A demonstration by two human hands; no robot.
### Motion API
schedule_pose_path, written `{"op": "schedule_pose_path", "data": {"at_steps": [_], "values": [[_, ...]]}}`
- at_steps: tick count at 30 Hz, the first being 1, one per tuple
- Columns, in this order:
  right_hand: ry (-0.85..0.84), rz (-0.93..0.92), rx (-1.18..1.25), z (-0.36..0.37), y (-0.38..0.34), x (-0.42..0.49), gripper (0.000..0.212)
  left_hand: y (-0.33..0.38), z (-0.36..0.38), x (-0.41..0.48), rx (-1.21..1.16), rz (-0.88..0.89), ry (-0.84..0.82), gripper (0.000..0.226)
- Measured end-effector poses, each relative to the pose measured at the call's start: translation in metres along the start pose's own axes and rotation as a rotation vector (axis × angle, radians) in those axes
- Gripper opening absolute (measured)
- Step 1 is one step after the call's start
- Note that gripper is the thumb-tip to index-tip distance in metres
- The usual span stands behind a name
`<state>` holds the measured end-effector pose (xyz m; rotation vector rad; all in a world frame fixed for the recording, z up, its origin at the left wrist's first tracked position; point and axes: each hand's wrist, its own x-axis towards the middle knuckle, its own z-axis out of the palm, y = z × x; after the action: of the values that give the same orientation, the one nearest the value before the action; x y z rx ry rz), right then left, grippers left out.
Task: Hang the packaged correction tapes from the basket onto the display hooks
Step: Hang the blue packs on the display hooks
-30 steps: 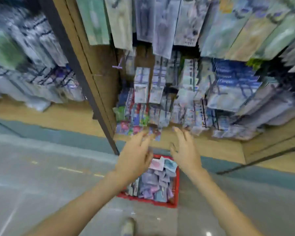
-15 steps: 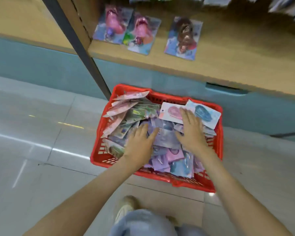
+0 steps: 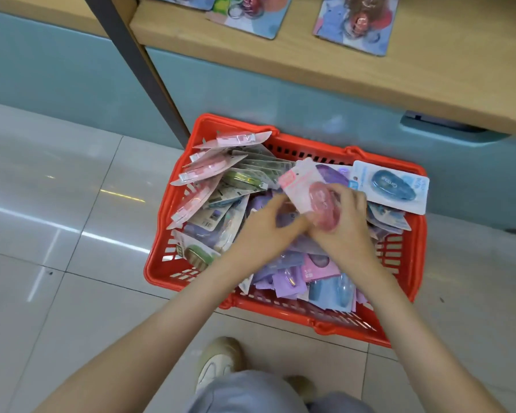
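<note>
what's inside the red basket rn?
Red basket holds a loose heap of carded correction tapes: pink packs and green packs left, purple packs nearest, a blue pack at the right rim. Right hand grips the top pink pack. Lower layers and basket floor are covered.

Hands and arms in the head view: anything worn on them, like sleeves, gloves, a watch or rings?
The left hand and right hand are bare, no gloves; I see no rings, though the fingers are blurred. The left forearm and right forearm are bare down to the frame's edge: no sleeve, watch or band in view.
</note>
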<state>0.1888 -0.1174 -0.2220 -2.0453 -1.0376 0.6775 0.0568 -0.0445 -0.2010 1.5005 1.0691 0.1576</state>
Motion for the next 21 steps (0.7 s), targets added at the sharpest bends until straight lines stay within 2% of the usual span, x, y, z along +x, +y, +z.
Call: {"op": "schedule_pose_path", "data": {"at_steps": [2,4,6,8,9,12,15,18,21], "values": [[-0.209,-0.045,0.132,0.008,-0.006,-0.019,0.083,0.002,0.011,-0.006,-0.232,-0.031,0.153,0.047],[-0.431,-0.058,0.163,0.006,0.006,-0.022,0.105,-0.001,0.006,-0.005,-0.422,-0.055,0.301,0.045],[-0.542,-0.083,-0.086,-0.003,0.027,-0.014,0.114,-0.004,-0.013,-0.004,-0.473,-0.070,0.396,0.050],[-0.542,-0.120,-0.432,-0.004,0.048,-0.005,0.104,-0.008,-0.033,-0.003,-0.489,-0.087,0.404,0.046],[-0.517,-0.153,-0.490,-0.003,0.051,-0.002,0.096,-0.007,-0.041,-0.006,-0.492,-0.104,0.384,0.041],[-0.495,-0.070,-0.440,-0.006,0.040,0.000,0.081,0.000,-0.056,-0.023,-0.451,-0.210,0.309,0.031],[-0.512,-0.001,-0.349,-0.022,-0.003,-0.011,0.082,0.023,-0.068,-0.060,-0.409,-0.263,0.324,0.033],[-0.414,0.164,-0.119,-0.056,-0.079,-0.034,0.093,0.071,-0.083,-0.106,-0.425,-0.259,0.315,0.024],[-0.357,0.085,-0.056,-0.108,-0.181,-0.056,0.117,0.145,-0.101,-0.153,-0.404,-0.191,0.232,0.047]]}}
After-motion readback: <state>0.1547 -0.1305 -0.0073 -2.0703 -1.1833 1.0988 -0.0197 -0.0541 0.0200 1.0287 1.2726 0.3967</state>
